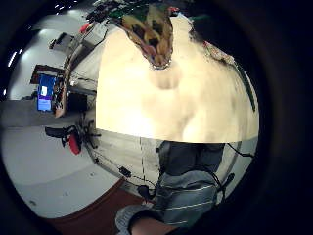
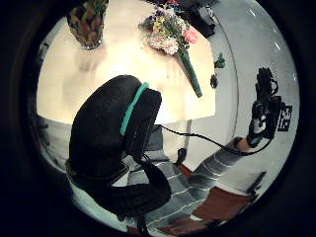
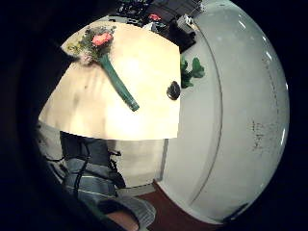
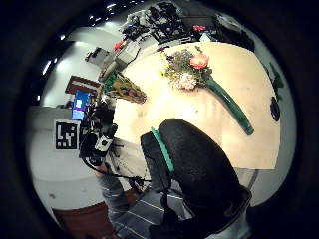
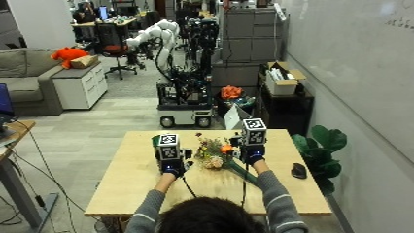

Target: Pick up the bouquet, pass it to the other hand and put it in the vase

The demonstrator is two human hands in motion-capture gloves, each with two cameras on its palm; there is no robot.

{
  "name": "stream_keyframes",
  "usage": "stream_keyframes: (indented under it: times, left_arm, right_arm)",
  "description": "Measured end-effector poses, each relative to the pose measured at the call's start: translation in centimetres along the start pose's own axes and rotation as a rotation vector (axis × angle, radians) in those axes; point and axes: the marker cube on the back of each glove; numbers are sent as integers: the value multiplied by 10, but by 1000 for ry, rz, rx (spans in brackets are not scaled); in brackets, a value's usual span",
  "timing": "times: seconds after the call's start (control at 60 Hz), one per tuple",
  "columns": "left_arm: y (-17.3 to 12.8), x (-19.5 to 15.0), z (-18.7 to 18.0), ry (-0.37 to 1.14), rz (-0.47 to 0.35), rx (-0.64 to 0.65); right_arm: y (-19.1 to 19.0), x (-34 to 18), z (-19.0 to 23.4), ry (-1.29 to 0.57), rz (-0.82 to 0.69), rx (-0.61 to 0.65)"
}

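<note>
At the lower edge of the outside view, the person's head showed, with both forearms reaching up over the pale wooden bench (image 5: 129, 189). The left hand (image 5: 171, 167) hung above the middle of the bench, left of centre; whether its fingers were spread or curled could not be told. The right hand (image 5: 251, 154) hung above the bench right of centre, and its fingers could not be made out either.

Between the two hands lay the bouquet (image 5: 216, 154), flat on the bench, its green wrapped stem (image 5: 244, 175) slanting toward the lower right of the frame and its blooms, with one orange-pink flower, toward the middle. Neither hand visibly touched it.

Behind the left hand, the vase (image 2: 87, 23) stood upright on the bench. A black mouse (image 5: 298, 170) lay near the right edge.
</note>
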Motion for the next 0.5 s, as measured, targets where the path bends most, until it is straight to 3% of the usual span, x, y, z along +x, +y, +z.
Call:
stream_keyframes:
  times: [0.267,0.4,0.5]
  left_arm:
    - [-20,-5,9,10,1,3]
    - [-3,-2,2,23,9,1]
    - [-1,-1,4,34,13,-6]
  right_arm:
    - [-8,-6,0,8,17,-23]
    - [-23,-1,9,27,13,-14]
    - [-9,-7,1,22,18,-19]
